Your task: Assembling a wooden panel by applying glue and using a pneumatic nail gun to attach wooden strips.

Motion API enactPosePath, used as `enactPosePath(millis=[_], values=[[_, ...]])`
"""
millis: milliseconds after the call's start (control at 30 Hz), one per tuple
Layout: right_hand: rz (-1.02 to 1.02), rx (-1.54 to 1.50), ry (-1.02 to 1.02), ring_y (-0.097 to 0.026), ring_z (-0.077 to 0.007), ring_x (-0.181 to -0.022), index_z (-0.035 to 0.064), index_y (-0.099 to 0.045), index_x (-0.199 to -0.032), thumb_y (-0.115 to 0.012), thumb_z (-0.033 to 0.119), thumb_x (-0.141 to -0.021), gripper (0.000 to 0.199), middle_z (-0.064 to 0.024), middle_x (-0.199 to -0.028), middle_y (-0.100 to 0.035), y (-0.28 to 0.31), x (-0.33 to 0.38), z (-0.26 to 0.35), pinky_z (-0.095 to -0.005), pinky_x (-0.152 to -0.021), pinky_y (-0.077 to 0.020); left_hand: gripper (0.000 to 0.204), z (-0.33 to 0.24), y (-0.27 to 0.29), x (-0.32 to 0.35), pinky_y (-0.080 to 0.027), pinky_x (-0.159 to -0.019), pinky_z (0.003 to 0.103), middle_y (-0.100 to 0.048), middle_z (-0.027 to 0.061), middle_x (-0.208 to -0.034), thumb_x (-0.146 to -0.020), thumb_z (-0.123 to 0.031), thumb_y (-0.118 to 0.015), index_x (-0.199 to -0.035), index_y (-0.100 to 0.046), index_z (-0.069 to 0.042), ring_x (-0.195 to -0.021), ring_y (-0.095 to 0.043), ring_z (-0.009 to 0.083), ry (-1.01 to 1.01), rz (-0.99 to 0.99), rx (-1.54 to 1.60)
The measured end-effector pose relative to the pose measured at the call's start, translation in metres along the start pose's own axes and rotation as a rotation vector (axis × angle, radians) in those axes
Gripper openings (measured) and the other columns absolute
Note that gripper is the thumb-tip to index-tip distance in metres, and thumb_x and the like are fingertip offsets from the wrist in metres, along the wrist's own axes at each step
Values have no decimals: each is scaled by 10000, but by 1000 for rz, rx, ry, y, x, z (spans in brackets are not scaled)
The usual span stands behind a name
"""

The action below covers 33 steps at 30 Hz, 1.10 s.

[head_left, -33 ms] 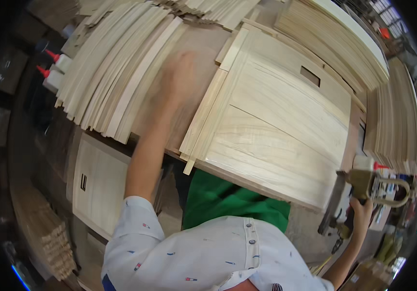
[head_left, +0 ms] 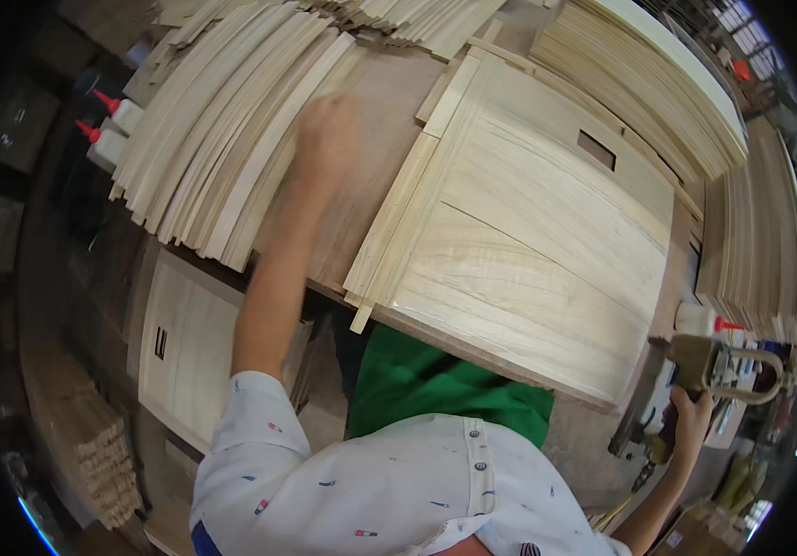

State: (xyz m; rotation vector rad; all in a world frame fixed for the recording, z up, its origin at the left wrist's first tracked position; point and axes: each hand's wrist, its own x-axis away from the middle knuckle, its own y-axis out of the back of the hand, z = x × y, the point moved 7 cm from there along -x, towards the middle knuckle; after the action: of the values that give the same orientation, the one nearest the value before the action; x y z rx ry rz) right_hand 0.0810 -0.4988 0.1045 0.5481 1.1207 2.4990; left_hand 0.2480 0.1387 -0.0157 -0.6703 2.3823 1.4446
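My left hand [head_left: 327, 139] is over the table just right of a row of thin wooden strips [head_left: 241, 130]. It is blurred, with the fingers curled closed; whatever they may hold is hidden. At the right, my right hand [head_left: 689, 424] grips the handle of an air nail gun [head_left: 692, 363], whose hose hangs below. Between my hands lies a pale wooden panel [head_left: 547, 222] with a small rectangular cutout near its far edge. Narrow wooden strips [head_left: 394, 218] run along the panel's left side, one end jutting past the front edge.
Stacked boards [head_left: 639, 83] stand behind the panel, with another stack [head_left: 755, 232] at the right. White glue bottles with red tips [head_left: 107, 144] stand left of the strips; another bottle [head_left: 695, 320] lies by the nail gun. A second panel [head_left: 190, 343] is below the table at left.
My left hand has shifted a little left, toward the row of strips. My right hand and the nail gun have stayed almost in place.
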Motion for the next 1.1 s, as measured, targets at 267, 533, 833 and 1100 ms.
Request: enactPosePath(millis=[267, 533, 833, 1100], values=[[-38, -70, -35, -524, -146, -459, -13, -547, -879, -637, 171, -816, 214, -56, -613, -532, 17, -41, -60, -295, -441, -420, 250, 33, 77, 0, -466, -869, 445, -629, 161, -1026, -780, -116, -666, -1011, -655, -21, -1019, -569, 345, -46, -36, -594], [-29, -159, -52, -517, -135, -466, -18, -558, -887, -627, 158, -843, 195, -54, -659, -541, 21, -55, -87, -283, -439, -420, 229, 40, 70, -8, -490, -834, 446, -640, 160, -1005, -818, -125, -647, -1015, -638, -7, -960, -612, 342, 153, 49, -533], [-15, -163, -99, -523, -132, -478, -19, -544, -847, -641, 180, -832, 222, -48, -650, -536, 17, -41, -68, -284, -454, -419, 286, -75, 52, -21, -491, -835, 417, -640, 190, -1059, -904, -100, -572, -1177, -604, -19, -969, -623, 340, 188, 164, 167], [-25, -210, -208, -543, -118, -502, -32, -572, -902, -652, 141, -833, 202, -42, -673, -565, 21, -42, -79, -269, -463, -427, 405, -264, -67, -21, -456, -891, 387, -605, 126, -1083, -859, -22, -631, -1260, -586, -55, -1034, -551, 289, -640, 379, 153]])
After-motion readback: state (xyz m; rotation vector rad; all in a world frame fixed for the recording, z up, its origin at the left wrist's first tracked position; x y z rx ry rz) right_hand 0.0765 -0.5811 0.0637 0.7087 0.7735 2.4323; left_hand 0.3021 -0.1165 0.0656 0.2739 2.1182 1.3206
